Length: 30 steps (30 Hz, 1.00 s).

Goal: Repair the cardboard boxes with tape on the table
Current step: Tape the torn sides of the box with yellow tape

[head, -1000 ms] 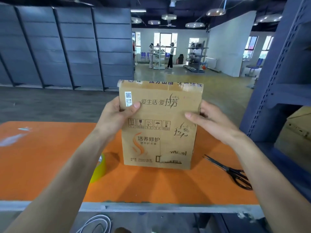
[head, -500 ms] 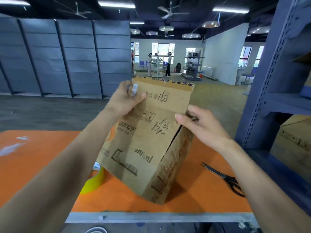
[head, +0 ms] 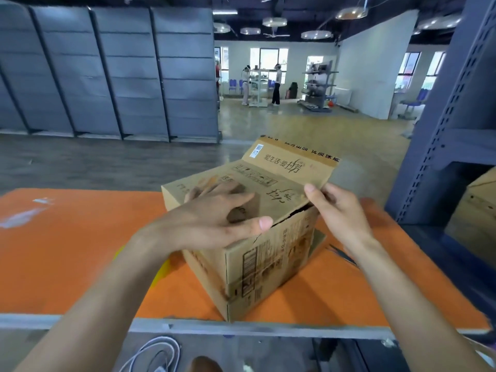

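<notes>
I see my left hand (head: 214, 218) spread flat on top of the cardboard box (head: 268, 264) on the orange table (head: 67, 251); my right hand (head: 338, 210) pinches its raised flap (head: 290, 167)

Grey panels (head: 107, 76) line the left wall, a blue metal rack (head: 456, 116) stands at right, people (head: 276, 87) stand far back, and a white cable (head: 163, 349) lies on the floor.

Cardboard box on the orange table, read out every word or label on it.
"爱生活·爱拉芳": printed on the cardboard box, on its raised flap.
Black characters along the flap's far edge: too blurred.
QR sticker, handling symbols, side print: unreadable.
</notes>
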Available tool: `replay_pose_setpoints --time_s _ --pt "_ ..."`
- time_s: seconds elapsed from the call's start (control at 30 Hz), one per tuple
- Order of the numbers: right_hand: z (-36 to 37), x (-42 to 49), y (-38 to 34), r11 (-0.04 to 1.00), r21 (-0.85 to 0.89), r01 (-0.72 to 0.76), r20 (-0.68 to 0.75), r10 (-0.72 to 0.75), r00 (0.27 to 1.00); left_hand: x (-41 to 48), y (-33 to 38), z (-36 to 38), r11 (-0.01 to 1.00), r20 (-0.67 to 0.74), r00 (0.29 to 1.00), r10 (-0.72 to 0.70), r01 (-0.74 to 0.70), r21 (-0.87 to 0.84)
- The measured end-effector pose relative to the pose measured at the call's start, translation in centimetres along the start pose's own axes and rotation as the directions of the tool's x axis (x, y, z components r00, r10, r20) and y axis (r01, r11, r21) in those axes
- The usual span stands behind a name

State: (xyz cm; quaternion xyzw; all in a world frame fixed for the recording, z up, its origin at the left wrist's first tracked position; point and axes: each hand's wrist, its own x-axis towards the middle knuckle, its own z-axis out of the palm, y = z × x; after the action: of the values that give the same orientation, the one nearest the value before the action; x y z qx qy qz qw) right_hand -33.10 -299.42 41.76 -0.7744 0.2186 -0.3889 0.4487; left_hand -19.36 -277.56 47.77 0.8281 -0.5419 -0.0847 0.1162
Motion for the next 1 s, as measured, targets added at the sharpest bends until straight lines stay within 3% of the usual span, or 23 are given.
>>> replay_pose_setpoints --time_s 0.17,0.3,0.43,0.7,0.9,1.0 --pt "0.4 -0.7 0.6 0.996 0.072 -0.054 -0.067 0.059 0.996 -0.3 -0.3 0.5 0.998 0.056 0.998 0.041 -0.044 0.05" --pt "0.4 -1.2 0.5 0.994 0.087 -0.065 -0.099 0.073 0.992 0.3 -1.0 0.5 0.996 -0.045 0.995 0.089 -0.088 0.03" --pt "-0.1 -1.9 0.4 0.996 0.072 -0.052 -0.137 0.061 0.989 0.4 -1.4 1.4 0.999 -0.174 0.984 0.025 -0.019 0.037" --pt "-0.7 -4.6 0.8 0.992 -0.095 0.088 -0.004 -0.089 0.996 0.0 -1.7 3.9 0.973 -0.325 0.945 0.023 -0.095 -0.208" --pt "-0.4 -5.4 0.8 0.982 -0.176 0.066 -0.059 -0.077 0.995 -0.7 -2.3 3.6 0.947 -0.328 0.944 0.039 -0.139 -0.288" --pt "-0.4 -6.1 0.6 0.974 -0.221 0.04 -0.168 -0.079 0.983 -0.8 -2.5 3.5 0.934 -0.331 0.943 0.024 -0.139 -0.329"
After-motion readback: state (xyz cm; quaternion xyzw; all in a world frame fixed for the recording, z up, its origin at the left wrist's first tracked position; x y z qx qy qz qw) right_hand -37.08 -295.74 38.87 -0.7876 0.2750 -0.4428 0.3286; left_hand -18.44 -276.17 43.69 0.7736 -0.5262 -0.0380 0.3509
